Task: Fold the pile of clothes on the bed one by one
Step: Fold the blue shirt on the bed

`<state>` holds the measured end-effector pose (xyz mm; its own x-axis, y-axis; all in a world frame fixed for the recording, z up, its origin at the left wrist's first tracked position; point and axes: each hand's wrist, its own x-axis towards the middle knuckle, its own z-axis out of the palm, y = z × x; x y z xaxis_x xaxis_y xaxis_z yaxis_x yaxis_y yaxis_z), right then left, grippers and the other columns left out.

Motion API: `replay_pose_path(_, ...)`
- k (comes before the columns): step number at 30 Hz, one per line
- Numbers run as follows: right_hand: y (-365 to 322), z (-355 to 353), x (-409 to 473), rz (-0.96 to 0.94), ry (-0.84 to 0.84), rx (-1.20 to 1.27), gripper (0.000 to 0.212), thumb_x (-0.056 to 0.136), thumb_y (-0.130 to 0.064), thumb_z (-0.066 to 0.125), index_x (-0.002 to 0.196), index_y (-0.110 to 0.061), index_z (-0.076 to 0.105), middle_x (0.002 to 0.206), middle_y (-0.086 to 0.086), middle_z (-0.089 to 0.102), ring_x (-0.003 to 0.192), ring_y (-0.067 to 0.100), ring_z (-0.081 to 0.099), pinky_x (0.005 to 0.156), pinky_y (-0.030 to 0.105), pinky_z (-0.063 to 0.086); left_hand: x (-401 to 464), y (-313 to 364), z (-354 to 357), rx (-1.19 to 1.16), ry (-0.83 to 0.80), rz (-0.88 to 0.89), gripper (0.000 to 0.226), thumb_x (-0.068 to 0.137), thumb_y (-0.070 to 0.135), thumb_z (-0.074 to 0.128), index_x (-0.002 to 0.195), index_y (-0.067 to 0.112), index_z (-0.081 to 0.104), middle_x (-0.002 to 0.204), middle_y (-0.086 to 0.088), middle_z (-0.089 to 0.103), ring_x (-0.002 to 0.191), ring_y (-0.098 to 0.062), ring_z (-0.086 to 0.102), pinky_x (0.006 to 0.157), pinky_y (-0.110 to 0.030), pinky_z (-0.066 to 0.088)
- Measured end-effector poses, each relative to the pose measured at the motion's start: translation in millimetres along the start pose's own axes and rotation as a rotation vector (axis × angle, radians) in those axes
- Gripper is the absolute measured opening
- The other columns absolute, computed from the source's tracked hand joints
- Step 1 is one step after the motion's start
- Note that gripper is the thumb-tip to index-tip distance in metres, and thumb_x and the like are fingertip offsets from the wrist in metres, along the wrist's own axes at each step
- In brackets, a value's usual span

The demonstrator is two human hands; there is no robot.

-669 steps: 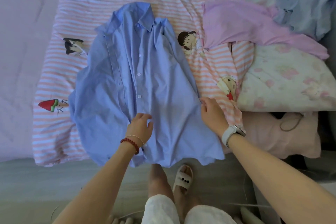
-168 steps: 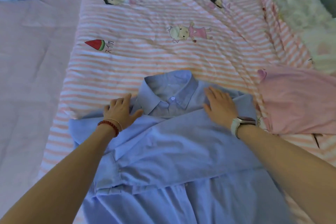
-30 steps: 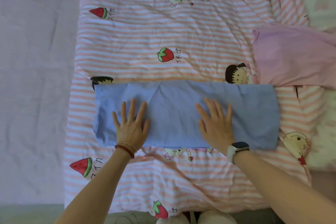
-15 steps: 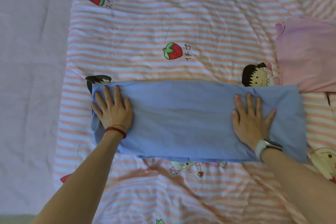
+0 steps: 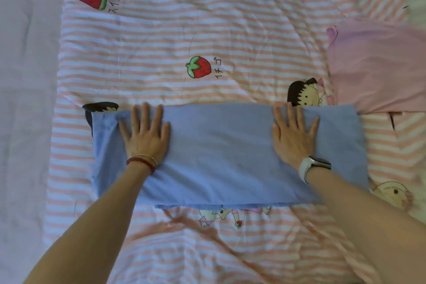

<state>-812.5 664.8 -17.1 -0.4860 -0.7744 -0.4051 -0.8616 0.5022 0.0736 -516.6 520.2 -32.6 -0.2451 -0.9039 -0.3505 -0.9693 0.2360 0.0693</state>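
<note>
Blue shirt [image 5: 221,157] folded into long band, lies flat across striped quilt [image 5: 184,37], centre of view. Left hand [image 5: 145,134] at 9 o'clock end, right hand [image 5: 294,137] toward 3 o'clock end; both palms down, fingers spread, pressing cloth, gripping nothing. Pink garment [image 5: 378,67] at 2 o'clock, touching shirt corner.

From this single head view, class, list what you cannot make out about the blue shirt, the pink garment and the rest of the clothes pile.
- Blue shirt: collar, buttons and sleeves are hidden inside its own folds; the left hand and right hand lie flat on it and cover parts.
- Pink garment: cut off by the right edge, so its type is unclear.
- Rest of the pile: outside the picture.
</note>
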Motion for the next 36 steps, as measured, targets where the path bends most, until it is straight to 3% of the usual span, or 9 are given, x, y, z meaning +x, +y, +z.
replay_pose_path(8,99.3,8.9,-24.3,0.220,0.010,0.084,0.057,0.095,-0.038,0.011,0.150,-0.021,0.009,0.157,0.010,0.004,0.145,0.028,0.002,0.115,0.049,0.000,-16.5,5.4,-20.4,-0.043,-0.018,-0.207,0.059,0.095,0.050,0.025,0.149,0.034,0.007,0.158,-0.003,-0.007,0.143,-0.027,-0.013,0.108,-0.064,-0.011)
replay_pose_path(12,101.9,4.7,-42.4,0.320,0.160,0.497,0.053,0.098,-0.022,0.036,0.146,-0.004,0.021,0.153,0.018,0.019,0.141,0.033,0.017,0.115,0.045,0.016,-61.9,59.3,-9.0,-0.089,0.144,0.044,0.059,0.090,0.047,0.033,0.143,0.023,0.034,0.152,-0.016,0.025,0.140,-0.041,0.017,0.102,-0.070,0.001)
replay_pose_path(15,104.4,8.3,-59.8,0.454,0.205,0.777,0.044,0.095,-0.018,0.043,0.136,-0.002,0.038,0.137,0.020,0.042,0.125,0.037,0.040,0.104,0.047,0.035,-106.9,108.6,7.9,-0.054,0.120,0.246,0.056,0.088,0.049,0.030,0.141,0.029,0.032,0.148,-0.014,0.034,0.138,-0.039,0.022,0.106,-0.064,0.002)
replay_pose_path(17,108.1,10.6,-69.4,0.483,0.213,0.778,0.030,0.093,-0.018,0.046,0.116,-0.001,0.051,0.114,0.021,0.057,0.104,0.039,0.054,0.087,0.046,0.046,-125.8,131.2,18.1,-0.045,0.048,0.298,0.053,0.092,0.052,0.022,0.141,0.032,0.028,0.148,-0.012,0.035,0.138,-0.036,0.019,0.106,-0.062,0.002)
replay_pose_path(20,112.5,12.2,-76.6,0.466,0.196,0.785,0.020,0.092,-0.016,0.048,0.103,-0.001,0.057,0.098,0.018,0.062,0.087,0.036,0.057,0.072,0.037,0.045,-131.7,136.8,34.0,0.000,-0.054,0.254,0.058,0.093,0.057,0.006,0.143,0.033,0.022,0.148,-0.009,0.035,0.137,-0.033,0.018,0.105,-0.061,0.004)
replay_pose_path(23,111.0,12.4,-78.0,0.449,0.178,0.906,0.017,0.092,-0.014,0.051,0.101,0.000,0.055,0.098,0.016,0.060,0.088,0.033,0.055,0.072,0.035,0.043,-128.1,134.8,40.3,0.050,-0.085,0.230,0.058,0.093,0.058,0.011,0.143,0.033,0.025,0.147,-0.008,0.038,0.137,-0.031,0.021,0.104,-0.059,0.004)
replay_pose_path(29,109.5,10.1,-79.2,0.379,0.165,1.171,0.016,0.092,-0.010,0.053,0.106,-0.002,0.053,0.092,0.004,0.056,0.085,0.024,0.053,0.068,0.027,0.037,-129.5,140.6,38.2,0.121,-0.105,0.173,0.067,0.081,0.061,-0.001,0.143,0.036,-0.003,0.157,-0.001,0.007,0.144,-0.027,0.002,0.107,-0.056,-0.012)
replay_pose_path(34,107.4,15.2,-78.2,0.086,0.291,1.087,0.016,0.093,-0.009,0.052,0.107,-0.001,0.057,0.119,0.005,0.057,0.101,0.014,0.054,0.079,0.007,0.038,-128.8,145.6,37.7,0.171,-0.158,0.153,0.070,0.069,0.062,-0.018,0.135,0.039,-0.025,0.151,0.006,-0.023,0.143,-0.025,-0.017,0.106,-0.054,-0.018)
replay_pose_path(36,105.1,17.6,-78.1,0.005,0.339,1.024,0.020,0.095,-0.017,0.050,0.104,-0.002,0.059,0.116,0.008,0.060,0.103,0.022,0.057,0.085,0.021,0.045,-128.5,146.9,37.3,0.166,-0.169,0.144,0.066,0.075,0.063,-0.013,0.134,0.038,-0.027,0.148,0.007,-0.027,0.142,-0.024,-0.019,0.108,-0.055,-0.015)
